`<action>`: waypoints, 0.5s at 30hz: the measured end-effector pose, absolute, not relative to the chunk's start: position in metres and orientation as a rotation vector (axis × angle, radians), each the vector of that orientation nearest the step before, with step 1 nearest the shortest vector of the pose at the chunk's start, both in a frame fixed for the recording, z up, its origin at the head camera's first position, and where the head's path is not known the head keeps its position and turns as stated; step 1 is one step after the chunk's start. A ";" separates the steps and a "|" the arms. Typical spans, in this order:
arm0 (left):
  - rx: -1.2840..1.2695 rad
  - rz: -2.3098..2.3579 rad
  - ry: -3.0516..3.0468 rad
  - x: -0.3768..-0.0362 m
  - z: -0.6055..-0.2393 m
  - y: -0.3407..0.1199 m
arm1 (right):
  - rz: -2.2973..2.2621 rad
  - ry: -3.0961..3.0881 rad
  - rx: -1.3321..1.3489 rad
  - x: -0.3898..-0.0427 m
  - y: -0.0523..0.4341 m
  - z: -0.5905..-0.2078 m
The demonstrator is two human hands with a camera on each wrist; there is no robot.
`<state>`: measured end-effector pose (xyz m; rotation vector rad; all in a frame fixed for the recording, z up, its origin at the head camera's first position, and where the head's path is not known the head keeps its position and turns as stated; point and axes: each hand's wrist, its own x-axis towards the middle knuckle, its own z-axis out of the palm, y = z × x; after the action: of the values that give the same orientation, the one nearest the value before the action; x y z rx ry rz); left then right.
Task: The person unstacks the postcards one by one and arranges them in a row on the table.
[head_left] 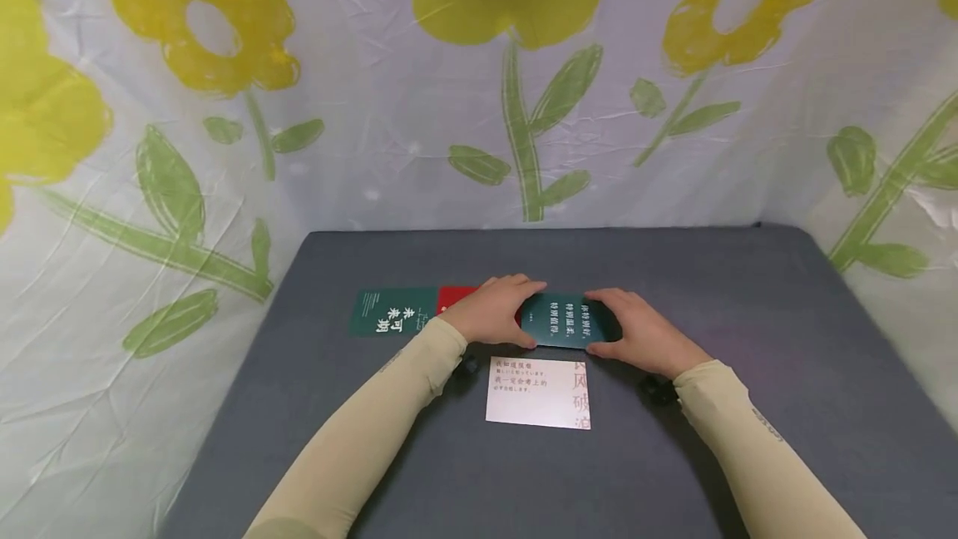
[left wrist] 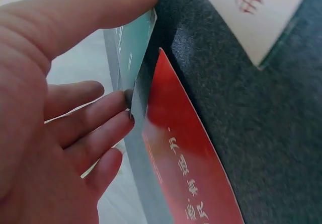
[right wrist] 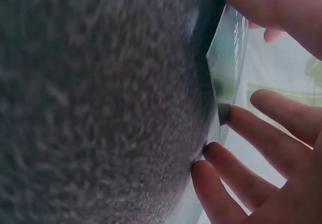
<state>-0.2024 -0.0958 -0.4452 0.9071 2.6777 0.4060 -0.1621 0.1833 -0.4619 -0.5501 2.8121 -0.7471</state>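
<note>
A teal card (head_left: 563,324) with white lettering is held by its ends between both hands, slightly raised off the table. My left hand (head_left: 490,313) grips its left end, thumb on the near edge and fingertips at the far edge. At the right end my right hand (head_left: 645,334) grips it the same way. Under and beside the left hand lies a red card (left wrist: 186,153), partly hidden in the head view. A dark green card (head_left: 385,314) adjoins it on the left. Nearer the body, a white card (head_left: 535,398) with reddish print lies flat.
A dark grey table (head_left: 644,472) carries the cards. Behind and at the sides hangs a pale curtain (head_left: 374,106) printed with yellow flowers, meeting the table's back edge.
</note>
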 end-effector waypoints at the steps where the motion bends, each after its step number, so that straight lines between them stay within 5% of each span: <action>1: 0.910 0.413 2.678 -0.204 -0.445 -0.095 | -0.747 2.811 -0.548 -0.164 0.184 -0.462; 15: 0.867 0.407 2.679 -0.219 -0.457 -0.093 | -0.716 2.799 -0.512 -0.180 0.185 -0.467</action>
<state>-0.2192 -0.0930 -0.4570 0.8673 2.6794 0.4073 -0.1801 0.1854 -0.4674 -0.5120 2.7989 -0.7160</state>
